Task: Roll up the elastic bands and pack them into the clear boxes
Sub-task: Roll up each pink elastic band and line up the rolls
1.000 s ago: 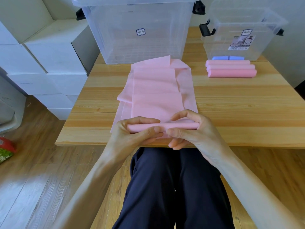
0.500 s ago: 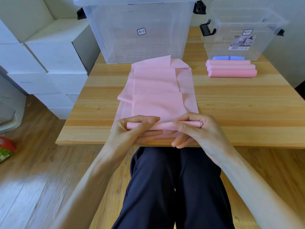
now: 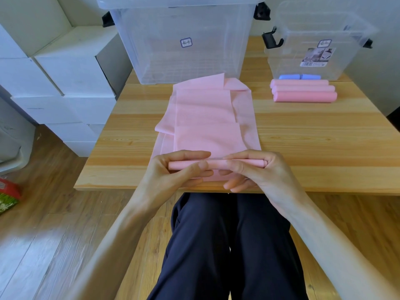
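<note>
The left hand (image 3: 173, 169) was seen curled round the left end of the thin pink rolled portion of elastic band (image 3: 216, 163), thumb laid along its near side and fingers over its far side. The roll's long axis was laid left to right, parallel to the near edge of the light wooden table (image 3: 324, 148), with both hands equally close to it. The right hand (image 3: 255, 172) was likewise wrapped round the right end, so neither hand was free. The flat, unrolled pink band (image 3: 203, 109) was spread directly beyond the roll, away from the person, so onward rolling would probably be directed forward. Farther right, finished pink rolls (image 3: 303, 92) (with a pale blue roll (image 3: 299, 77) behind) were lined up before the small clear plastic box (image 3: 320, 40).
</note>
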Action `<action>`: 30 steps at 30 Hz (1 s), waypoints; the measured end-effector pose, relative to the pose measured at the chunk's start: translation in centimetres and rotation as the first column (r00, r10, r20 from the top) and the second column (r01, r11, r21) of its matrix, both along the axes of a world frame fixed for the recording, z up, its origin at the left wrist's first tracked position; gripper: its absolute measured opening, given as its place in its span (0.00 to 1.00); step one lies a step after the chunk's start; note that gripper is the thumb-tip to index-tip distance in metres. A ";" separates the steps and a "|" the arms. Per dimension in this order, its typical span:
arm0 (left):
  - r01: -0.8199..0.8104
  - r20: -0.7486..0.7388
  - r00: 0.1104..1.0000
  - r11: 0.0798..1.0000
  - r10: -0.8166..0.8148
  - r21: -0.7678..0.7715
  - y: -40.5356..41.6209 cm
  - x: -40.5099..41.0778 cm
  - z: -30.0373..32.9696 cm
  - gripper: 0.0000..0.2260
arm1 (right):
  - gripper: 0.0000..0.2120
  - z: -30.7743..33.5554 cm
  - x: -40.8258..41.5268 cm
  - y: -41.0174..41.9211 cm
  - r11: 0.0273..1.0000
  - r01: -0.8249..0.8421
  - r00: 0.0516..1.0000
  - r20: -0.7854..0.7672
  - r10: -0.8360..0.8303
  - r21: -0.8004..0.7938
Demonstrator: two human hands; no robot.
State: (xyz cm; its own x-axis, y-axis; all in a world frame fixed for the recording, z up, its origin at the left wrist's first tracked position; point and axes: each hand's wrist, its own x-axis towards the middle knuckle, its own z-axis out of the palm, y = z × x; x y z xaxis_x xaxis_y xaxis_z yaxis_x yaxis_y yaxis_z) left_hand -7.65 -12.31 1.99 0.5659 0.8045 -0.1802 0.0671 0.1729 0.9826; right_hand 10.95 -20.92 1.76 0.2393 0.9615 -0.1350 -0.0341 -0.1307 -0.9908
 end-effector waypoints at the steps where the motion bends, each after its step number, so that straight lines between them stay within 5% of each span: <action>1: 0.000 0.005 1.000 1.000 0.000 0.004 0.0 0.0 0.0 0.13 | 0.12 0.0 0.0 0.0 1.000 0.004 1.000 0.001 -0.003 -0.005; 30: -0.042 0.021 0.999 0.998 0.043 -0.037 -0.3 0.3 -0.2 0.12 | 0.11 -0.1 -0.1 -0.3 0.999 -0.031 0.999 0.023 0.031 0.015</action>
State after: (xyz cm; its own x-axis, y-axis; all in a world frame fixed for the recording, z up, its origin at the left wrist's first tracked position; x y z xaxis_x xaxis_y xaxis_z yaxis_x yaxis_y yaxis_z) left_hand -7.32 -12.61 1.80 0.5352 0.8212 -0.1980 0.0376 0.2110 0.9768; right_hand 10.81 -21.17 1.70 0.2118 0.9706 -0.1147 -0.0079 -0.1157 -0.9933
